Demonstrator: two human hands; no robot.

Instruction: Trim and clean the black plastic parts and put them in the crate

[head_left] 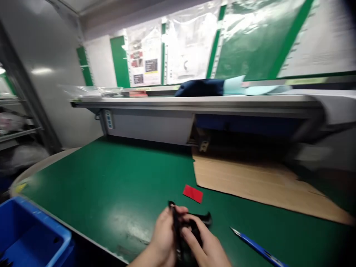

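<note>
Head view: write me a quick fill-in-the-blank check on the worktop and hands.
1. The flat red rectangular piece lies on a smooth worktop whose colour is ____.
2. The slender object held between the left hand and right hand is coloured ____.
3. The blue pen-shaped tool with a pointed silver tip lies nearer the ____ hand.
4. The open blue plastic bin is on the ____ side of the view.

Missing words: green; black; right; left.
</note>
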